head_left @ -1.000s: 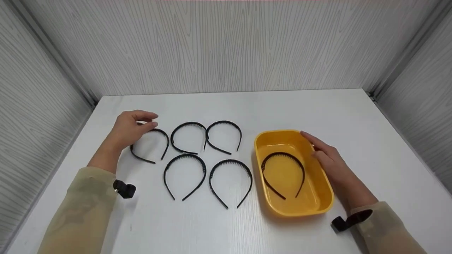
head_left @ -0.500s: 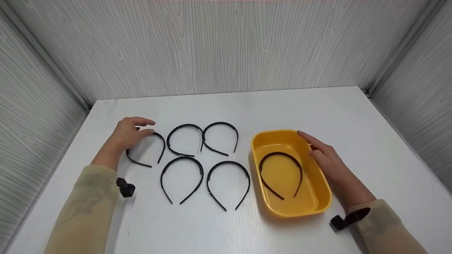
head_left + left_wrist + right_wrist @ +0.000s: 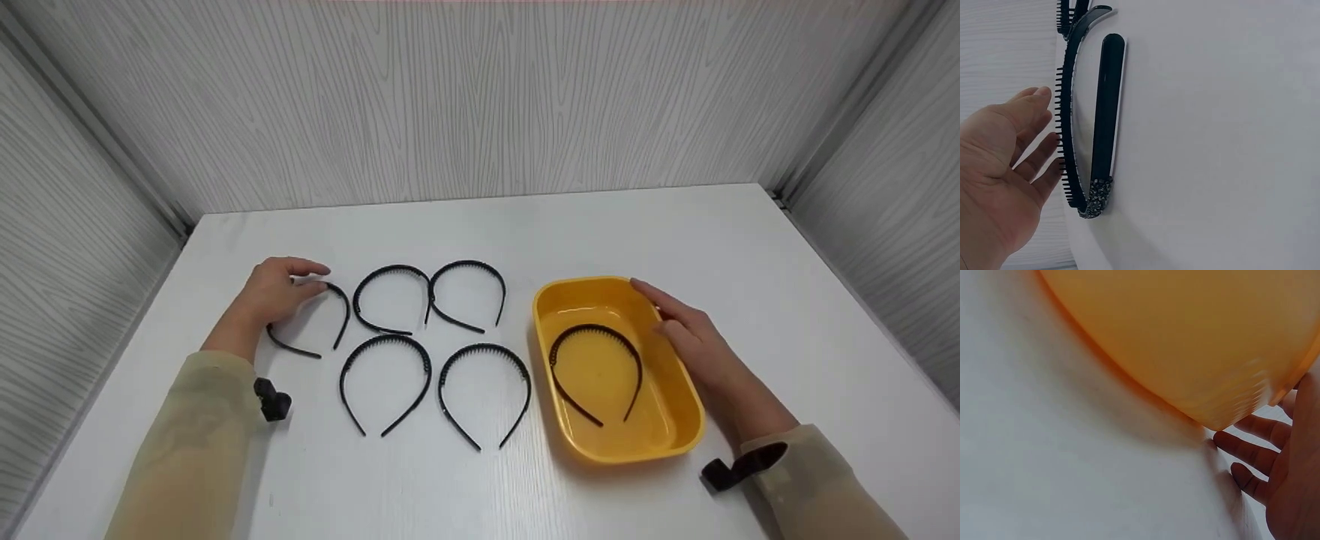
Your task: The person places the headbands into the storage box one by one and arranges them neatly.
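On the white table, the right hand holds the rim of a yellow tub between thumb and forefinger, its other fingers spread beside the outer wall; a black headband lies inside. Next come two front headbands. Beyond, the left hand, fingers slightly apart, meets the leftmost headband at its teeth (whether fingertips touch, I cannot tell), near two back headbands. Behind stands a grained panel.
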The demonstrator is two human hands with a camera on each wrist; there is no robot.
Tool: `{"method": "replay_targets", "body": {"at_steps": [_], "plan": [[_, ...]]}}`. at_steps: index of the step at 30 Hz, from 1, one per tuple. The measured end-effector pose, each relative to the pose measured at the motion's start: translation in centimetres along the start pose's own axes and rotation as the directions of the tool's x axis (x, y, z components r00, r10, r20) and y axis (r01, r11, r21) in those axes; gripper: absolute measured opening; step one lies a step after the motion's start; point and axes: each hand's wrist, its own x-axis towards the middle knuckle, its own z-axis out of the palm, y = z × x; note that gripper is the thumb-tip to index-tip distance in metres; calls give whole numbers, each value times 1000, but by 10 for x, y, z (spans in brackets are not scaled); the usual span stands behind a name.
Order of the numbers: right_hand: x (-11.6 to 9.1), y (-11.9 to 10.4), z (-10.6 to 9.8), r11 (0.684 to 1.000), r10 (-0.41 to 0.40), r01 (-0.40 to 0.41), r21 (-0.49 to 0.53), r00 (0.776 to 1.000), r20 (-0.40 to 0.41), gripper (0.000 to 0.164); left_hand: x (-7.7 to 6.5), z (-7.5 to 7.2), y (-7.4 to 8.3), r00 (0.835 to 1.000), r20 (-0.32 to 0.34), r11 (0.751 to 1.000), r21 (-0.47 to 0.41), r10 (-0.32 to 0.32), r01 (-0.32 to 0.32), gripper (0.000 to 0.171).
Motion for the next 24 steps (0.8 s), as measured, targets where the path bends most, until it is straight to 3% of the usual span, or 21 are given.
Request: {"method": "replay_targets", "body": {"at_steps": [24], "plan": [[-1,-2,1,998,48,-48,29,999,-4,72,8,8,-11,998,-46,997,60,42,-39,23]]}}
